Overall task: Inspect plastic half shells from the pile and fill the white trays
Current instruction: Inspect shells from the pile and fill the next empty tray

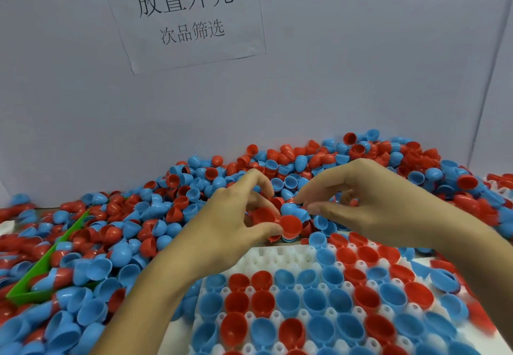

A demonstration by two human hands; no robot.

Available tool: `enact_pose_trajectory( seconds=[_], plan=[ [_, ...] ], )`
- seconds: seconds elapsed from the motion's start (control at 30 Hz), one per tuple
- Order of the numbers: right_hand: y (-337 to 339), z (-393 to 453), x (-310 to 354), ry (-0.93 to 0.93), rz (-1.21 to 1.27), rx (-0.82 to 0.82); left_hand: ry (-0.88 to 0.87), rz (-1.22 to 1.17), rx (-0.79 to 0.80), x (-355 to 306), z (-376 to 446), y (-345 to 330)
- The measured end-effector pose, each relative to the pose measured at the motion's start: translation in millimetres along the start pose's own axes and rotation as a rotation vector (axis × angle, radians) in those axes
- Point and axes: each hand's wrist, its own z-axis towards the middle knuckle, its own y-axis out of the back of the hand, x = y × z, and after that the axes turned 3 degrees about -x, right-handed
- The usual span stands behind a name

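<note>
The pile of half shells (249, 182) takes up most of what I see, red and blue mixed, banked against the grey partition (333, 91) where a paper sign (186, 13) is taped, and spilling down both sides toward me. I'd guess it sits that close so I can rake from it without leaning. In front of me, just under my wrists, lies the white tray (280, 257); most of its pockets already hold shells sitting open side up, while a bare stretch along its far left edge is not yet filled, so I judge the tray well along but not done. A green bin (41, 271) lies off to my left, half buried in shells, perhaps for rejects, though I can't say that for sure. My left hand (236, 232) is curled around red shells: the thumb and fingers pinch one red shell (290, 225) by its rim, dome toward me, with another red one (263, 214) tucked behind it in the fingers, held up off the pile where I can look them over. My right hand (369, 204) reaches in from the other side, fingers bent, tips touching a blue shell (288, 209) at the foot of the pile; it's blurred there, so I cannot tell whether I have actually gripped it or am only nudging it free.
</note>
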Motion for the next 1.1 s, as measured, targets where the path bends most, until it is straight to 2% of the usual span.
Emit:
enact_pose_trajectory(
  seconds=[0.1,0.27,0.37,0.53,0.7,0.8,1.1],
  plan=[
    [-5,-2,2,0.048,-0.019,0.025,-0.031,0.009,0.035,-4,2,-3],
    [-13,-2,4,0.086,-0.091,0.070,-0.020,-0.214,0.075,-5,5,-10],
    [-18,-2,5,0.108,-0.162,0.044,-0.001,-0.316,0.106,-4,6,-13],
    [-22,10,-3,0.006,-0.283,0.041,0.010,-0.190,-0.049,7,6,5],
    [-46,30,-9,-0.116,-0.499,0.300,0.093,-0.076,-0.133,30,5,32],
    [-61,30,-12,-0.180,-0.617,0.386,0.146,0.028,-0.161,45,3,44],
    [-68,32,-7,-0.223,-0.611,0.413,0.216,0.096,-0.203,65,1,58]
  ],
)
